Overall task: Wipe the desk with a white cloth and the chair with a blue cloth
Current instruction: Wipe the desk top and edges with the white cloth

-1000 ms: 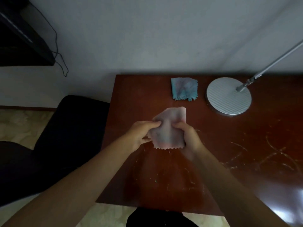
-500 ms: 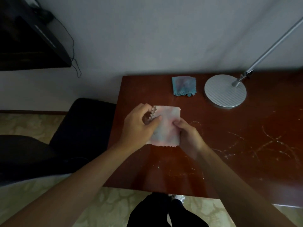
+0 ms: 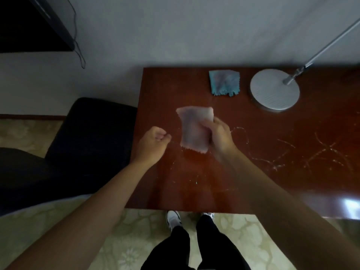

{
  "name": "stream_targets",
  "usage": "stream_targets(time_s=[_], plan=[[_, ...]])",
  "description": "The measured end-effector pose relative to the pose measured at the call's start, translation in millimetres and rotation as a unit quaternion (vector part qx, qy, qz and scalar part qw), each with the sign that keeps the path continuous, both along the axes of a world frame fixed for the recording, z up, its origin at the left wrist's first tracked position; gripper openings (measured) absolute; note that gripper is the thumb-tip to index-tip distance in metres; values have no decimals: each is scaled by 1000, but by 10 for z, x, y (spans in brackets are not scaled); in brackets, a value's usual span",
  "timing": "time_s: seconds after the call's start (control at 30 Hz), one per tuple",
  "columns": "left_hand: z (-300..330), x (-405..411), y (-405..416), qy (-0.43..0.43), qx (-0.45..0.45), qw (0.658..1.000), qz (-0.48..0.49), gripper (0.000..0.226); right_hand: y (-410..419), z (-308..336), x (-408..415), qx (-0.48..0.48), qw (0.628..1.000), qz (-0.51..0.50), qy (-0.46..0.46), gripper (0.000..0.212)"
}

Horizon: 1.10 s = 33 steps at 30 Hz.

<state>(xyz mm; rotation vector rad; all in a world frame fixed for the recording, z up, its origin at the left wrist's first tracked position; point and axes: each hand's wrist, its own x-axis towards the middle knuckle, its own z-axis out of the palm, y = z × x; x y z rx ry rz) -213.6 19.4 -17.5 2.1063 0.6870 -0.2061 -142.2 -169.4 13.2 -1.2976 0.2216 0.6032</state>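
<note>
1. Half a second ago both hands held the white cloth [image 3: 194, 130]; now the left hand [image 3: 153, 145] has let go of it and has moved away to the left, and only the right hand [image 3: 220, 136] holds it.
2. The right hand grips the right edge of the white cloth, with the fingers curled round the fabric. The cloth hangs open to the left of this hand, over the worktop [image 3: 253, 182]; I cannot tell if its lower edge touches the wood.
3. The left hand is a loose fist and holds nothing. It is just beside the left edge of the cloth, apart from it, above the left border of the worktop.
4. The blue cloth [image 3: 224, 82] lies flat on the worktop, beyond the right hand, near the wall.
5. To the right of the blue cloth stands the round base of a lamp [image 3: 272, 90].
6. The dark chair [image 3: 87, 133] is left of the left hand, beside the worktop.
7. White scratch marks [image 3: 321, 152] lie on the wood to the right of the right hand.
</note>
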Motion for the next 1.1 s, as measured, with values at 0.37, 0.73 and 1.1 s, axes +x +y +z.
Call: stream_targets(time_s=[0.37, 0.73, 1.1], plan=[[-713, -566, 533, -16, 175, 984, 15, 50, 847, -802, -7, -547, 680, 328, -362, 51], [-1241, -671, 622, -14, 61, 989, 132, 53, 1144, -1486, 596, -542, 577, 399, -463, 56], [-1317, -672, 583, -65, 59, 973, 212, 38, 1279, -1558, 320, -471, 574, 442, -504, 57]])
